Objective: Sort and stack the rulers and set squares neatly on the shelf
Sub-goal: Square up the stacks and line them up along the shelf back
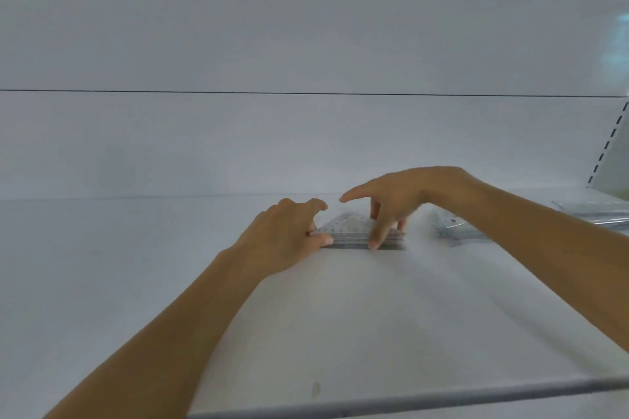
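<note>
The stack of clear set squares point(354, 231) lies flat on the white shelf point(340, 316), mid-depth, just short of the back panel point(238, 146). Its long edge runs left to right facing you, and the apex points away toward the back panel.

Your left hand point(289, 235) is curled loosely against the stack's left corner, thumb touching the near edge, fingers bent around the left side; it presses rather than lifts. Your right hand point(394, 204) arches over the right part of the stack, index finger extended and free in the air, the other fingertips planted on the top and near edge. Neither hand closes around the stack.

Your right hand covers the stack's right corner, and the number of pieces cannot be counted.

To the right, a second clear set square point(452, 228) is partly hidden behind your right forearm; its orientation cannot be judged. At the far right edge, clear rulers point(599, 211) lie flat, cut off by the frame, long axis running left to right.
</note>
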{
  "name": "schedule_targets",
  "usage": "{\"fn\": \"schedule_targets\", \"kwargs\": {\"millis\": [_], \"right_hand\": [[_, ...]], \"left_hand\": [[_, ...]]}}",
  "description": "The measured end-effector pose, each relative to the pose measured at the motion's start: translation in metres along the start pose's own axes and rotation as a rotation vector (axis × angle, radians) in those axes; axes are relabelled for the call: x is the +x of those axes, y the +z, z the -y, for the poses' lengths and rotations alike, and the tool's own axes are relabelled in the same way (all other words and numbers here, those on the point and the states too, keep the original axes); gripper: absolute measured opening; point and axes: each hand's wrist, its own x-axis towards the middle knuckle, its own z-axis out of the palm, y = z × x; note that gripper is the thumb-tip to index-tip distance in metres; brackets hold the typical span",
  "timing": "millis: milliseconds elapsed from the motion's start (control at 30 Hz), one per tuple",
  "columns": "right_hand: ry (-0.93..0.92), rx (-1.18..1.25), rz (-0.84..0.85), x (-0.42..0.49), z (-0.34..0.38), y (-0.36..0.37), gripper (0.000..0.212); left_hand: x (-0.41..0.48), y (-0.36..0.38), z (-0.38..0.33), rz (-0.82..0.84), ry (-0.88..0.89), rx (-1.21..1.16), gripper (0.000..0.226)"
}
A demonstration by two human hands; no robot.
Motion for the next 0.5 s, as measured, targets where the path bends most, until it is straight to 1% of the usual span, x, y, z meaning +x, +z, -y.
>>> {"fn": "schedule_targets", "kwargs": {"millis": [100, 200, 300, 500], "right_hand": [[0.015, -0.070, 0.048, 0.008, 0.012, -0.006, 0.091], [0.024, -0.123, 0.103, 0.012, 0.022, -0.007, 0.089], [0.027, -0.203, 0.109, 0.016, 0.028, -0.004, 0.084], [0.025, -0.235, 0.106, 0.021, 0.030, -0.003, 0.088]], "left_hand": [[0.001, 0.000, 0.000, -0.001, 0.012, -0.025, 0.049], [0.001, 0.001, 0.001, 0.001, 0.014, -0.033, 0.052], [0.002, 0.002, 0.002, 0.005, 0.008, -0.008, 0.056], [0.004, 0.005, 0.006, 0.013, 0.000, -0.068, 0.044]]}}
